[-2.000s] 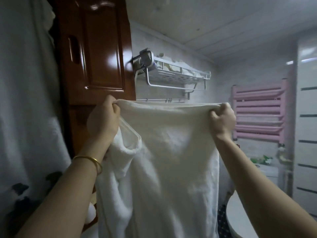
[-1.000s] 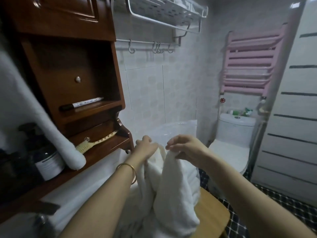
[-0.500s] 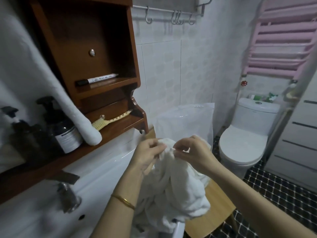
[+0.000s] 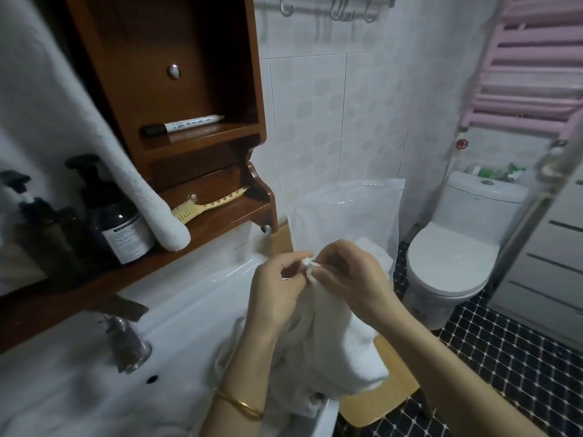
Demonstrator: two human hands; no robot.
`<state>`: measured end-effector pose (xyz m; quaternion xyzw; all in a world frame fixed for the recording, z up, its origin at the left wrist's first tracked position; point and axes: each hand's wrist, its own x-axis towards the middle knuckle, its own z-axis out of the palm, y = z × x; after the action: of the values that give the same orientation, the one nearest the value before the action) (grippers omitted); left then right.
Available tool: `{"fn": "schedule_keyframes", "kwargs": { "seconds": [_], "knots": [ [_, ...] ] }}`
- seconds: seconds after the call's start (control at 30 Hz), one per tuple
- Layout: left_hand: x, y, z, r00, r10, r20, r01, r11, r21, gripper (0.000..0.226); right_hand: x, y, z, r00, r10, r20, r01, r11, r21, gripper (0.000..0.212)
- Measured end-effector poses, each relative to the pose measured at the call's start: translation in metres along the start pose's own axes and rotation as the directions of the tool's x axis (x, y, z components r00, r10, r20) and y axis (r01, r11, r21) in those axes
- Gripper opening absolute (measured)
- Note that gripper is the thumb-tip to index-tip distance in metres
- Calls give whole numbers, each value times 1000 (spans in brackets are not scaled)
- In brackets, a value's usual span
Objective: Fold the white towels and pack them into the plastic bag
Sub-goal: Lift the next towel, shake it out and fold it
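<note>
Both my hands are up in front of me, over the right end of the sink point(image 4: 202, 304). My left hand point(image 4: 277, 288) and right hand point(image 4: 350, 279) each pinch the same bunched-up corner of the white towel point(image 4: 331, 351) between thumb and fingertips, knuckles almost touching. The rest of the towel is thick, fluffy terry. It slumps down in soft folds over the sink's glossy rim and onto the pale wooden table point(image 4: 388, 402) on the right.

The plastic bag point(image 4: 347, 212) stands upright just past my hands at the far side of the table, against the tiled wall. It's clear, a bit cloudy and crinkly.

On the left is a dark, shiny wooden cabinet point(image 4: 202, 74). A marker point(image 4: 186, 124) lies on its upper shelf and a cream comb point(image 4: 208, 206) on the lower one. Beside the comb are a dark pump bottle point(image 4: 120, 222) with a white label and the rounded end of another hanging towel point(image 4: 142, 190).

There's a thin gold bangle point(image 4: 239, 405) on my left wrist. Far right sits a smooth white toilet point(image 4: 451, 257) on small dark mosaic floor point(image 4: 504, 357) tiles, with a pink ladder radiator point(image 4: 530, 74) above it.
</note>
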<state>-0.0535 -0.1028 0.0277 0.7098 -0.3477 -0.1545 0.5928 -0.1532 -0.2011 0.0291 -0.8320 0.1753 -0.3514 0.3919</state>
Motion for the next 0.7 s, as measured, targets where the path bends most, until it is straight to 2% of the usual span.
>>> {"fn": "schedule_keyframes", "kwargs": {
  "seconds": [0.2,0.3,0.4,0.53,0.7],
  "knots": [
    [0,5,-8,975,-24,223,40,997,-68,32,0,2,-1,1000,1,6,-2,997,71,11],
    [2,1,-8,981,-37,190,59,992,-114,35,-1,2,-3,1000,-25,7,25,995,100,14],
    [4,-3,-8,990,-46,136,69,983,-169,26,-1,2,-5,999,-38,12,35,987,156,14],
    [6,-5,-10,990,-39,138,65,980,-189,21,-1,6,-6,999,-24,25,19,982,187,14],
    [6,-5,-9,984,-79,162,121,955,-272,25,0,10,-6,998,-16,53,-3,938,346,18]
  ]
}}
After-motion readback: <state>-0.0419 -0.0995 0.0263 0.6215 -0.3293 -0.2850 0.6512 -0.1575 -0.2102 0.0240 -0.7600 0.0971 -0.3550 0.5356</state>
